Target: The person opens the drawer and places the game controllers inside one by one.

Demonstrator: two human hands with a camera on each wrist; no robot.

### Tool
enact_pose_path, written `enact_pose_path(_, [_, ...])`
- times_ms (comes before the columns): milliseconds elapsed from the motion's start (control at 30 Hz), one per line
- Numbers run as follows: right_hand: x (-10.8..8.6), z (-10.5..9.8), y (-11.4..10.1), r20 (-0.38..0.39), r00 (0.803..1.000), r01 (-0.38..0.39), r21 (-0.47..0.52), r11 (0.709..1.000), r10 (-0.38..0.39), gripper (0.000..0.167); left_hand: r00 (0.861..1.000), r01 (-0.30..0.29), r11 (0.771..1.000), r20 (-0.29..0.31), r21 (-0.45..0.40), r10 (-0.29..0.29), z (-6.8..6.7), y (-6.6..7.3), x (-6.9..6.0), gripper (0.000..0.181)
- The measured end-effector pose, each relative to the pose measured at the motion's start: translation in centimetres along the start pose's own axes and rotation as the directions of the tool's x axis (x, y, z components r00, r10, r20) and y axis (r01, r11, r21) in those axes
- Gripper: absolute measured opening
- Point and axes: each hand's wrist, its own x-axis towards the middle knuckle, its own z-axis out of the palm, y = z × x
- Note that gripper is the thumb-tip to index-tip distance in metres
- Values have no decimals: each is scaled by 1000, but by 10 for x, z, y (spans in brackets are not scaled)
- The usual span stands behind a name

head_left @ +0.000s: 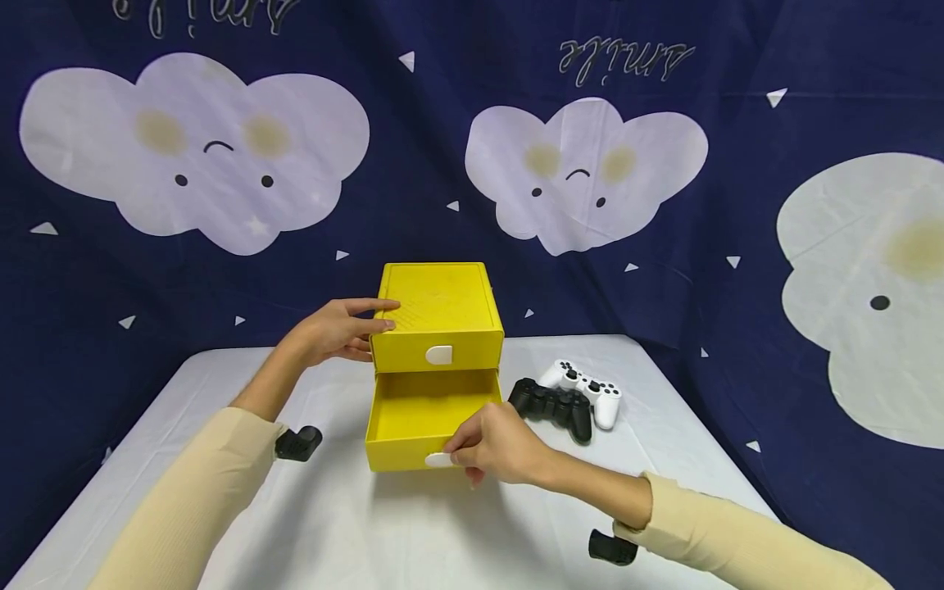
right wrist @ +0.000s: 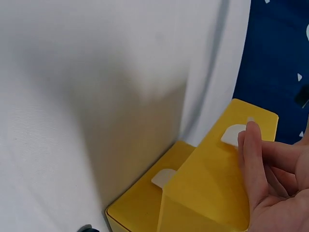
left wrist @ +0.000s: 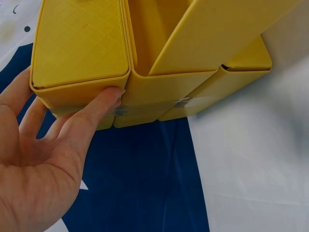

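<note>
A small yellow drawer cabinet stands on the table, its top drawer closed. Below that, a yellow drawer is pulled out, and its visible inside holds nothing. My right hand pinches the white handle of this drawer at its right end. Another yellow drawer front with a white handle shows in the right wrist view. My left hand rests on the cabinet's upper left edge, fingers extended; in the left wrist view its fingertips touch the cabinet side.
Right of the cabinet lie a black game controller and a white game controller, partly overlapping. A white cloth covers the table. Behind hangs a dark blue curtain with cloud prints.
</note>
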Motion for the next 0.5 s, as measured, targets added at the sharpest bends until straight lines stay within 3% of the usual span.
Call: enact_pose_path(500, [-9,4,0,47,999,-9,28,1000,8,10,1000,-4,1000,-12,13,5,2,-1,1,61])
